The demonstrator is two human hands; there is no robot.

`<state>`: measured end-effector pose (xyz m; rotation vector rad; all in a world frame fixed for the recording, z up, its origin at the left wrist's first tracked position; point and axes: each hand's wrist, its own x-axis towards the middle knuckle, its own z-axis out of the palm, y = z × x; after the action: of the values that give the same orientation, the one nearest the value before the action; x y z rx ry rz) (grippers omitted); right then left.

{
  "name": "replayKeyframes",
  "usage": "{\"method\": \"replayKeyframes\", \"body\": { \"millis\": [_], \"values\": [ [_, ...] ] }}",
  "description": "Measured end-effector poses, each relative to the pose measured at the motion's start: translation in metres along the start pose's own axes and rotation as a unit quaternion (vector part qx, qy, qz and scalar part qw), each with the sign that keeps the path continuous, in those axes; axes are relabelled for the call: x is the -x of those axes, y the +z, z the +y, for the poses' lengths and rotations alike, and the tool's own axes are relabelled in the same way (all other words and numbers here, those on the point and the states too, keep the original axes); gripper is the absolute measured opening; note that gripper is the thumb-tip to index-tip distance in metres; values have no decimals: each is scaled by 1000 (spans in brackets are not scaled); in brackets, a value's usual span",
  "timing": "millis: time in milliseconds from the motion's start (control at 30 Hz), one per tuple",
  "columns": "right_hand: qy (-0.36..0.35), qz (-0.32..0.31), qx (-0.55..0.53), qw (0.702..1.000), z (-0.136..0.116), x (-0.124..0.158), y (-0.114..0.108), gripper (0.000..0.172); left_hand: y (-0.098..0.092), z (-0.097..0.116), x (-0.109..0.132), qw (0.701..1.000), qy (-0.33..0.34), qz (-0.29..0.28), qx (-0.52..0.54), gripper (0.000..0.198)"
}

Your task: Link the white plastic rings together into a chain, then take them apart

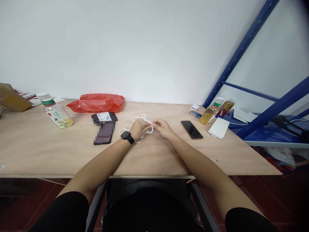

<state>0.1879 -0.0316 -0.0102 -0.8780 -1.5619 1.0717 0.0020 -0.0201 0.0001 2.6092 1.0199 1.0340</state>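
The table (149,158) is the biggest thing, and it stands against the wall (149,48). On it, the red bag (98,103) lies near the wall, and a tilted bottle (56,111) stands to its left. Both hands are together above the table: the left hand (138,129) and the right hand (162,127) each pinch the white string (152,129) between thumb and fingers. Its loops spread on the table, partly under the left hand. The phone (191,129) lies well apart, at the right. The smallest is the watch (126,135), on the left wrist.
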Motion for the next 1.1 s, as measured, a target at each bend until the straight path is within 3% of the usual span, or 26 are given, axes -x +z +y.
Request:
{"method": "replayKeyframes", "body": {
  "millis": [100, 200, 300, 400, 500, 567, 667, 767, 900, 1100],
  "values": [
    [5, 21, 9, 1000, 2, -2, -4, 37, -2, -2, -1, 1000, 1, -11, -15, 25],
    [-22, 71, 106, 992, 6, -2, -21, 26, -6, -13, 1, 999, -11, 1, -35, 29],
    [-57, 93, 308, 945, 9, -2, -48, 12, -11, -26, 3, 999, -29, 12, -33, 25],
    [-54, 82, 452, 887, 10, -3, -72, 15, -14, -29, 4, 1000, -10, -4, -15, 24],
    [-26, 55, 536, 842, 10, -3, -82, 16, -13, -23, 4, 997, 45, -58, -15, 26],
    [-17, 58, 553, 831, 8, -3, -79, 12, -10, -18, 5, 994, 61, -89, -36, 26],
    [-35, 72, 506, 859, 5, 0, -66, 14, -5, -15, 7, 991, 40, -102, -74, 21],
    [-85, 18, 426, 900, 1, 5, -47, 14, -5, -16, 7, 992, 25, -92, -85, 16],
    [-117, -43, 362, 924, -6, 13, -18, 18, -7, -15, 6, 997, 30, -36, -67, 16],
    [-100, -8, 290, 952, -12, 17, 1, 18, -7, -2, 5, 996, 73, -13, -42, 12]
  ]
}}
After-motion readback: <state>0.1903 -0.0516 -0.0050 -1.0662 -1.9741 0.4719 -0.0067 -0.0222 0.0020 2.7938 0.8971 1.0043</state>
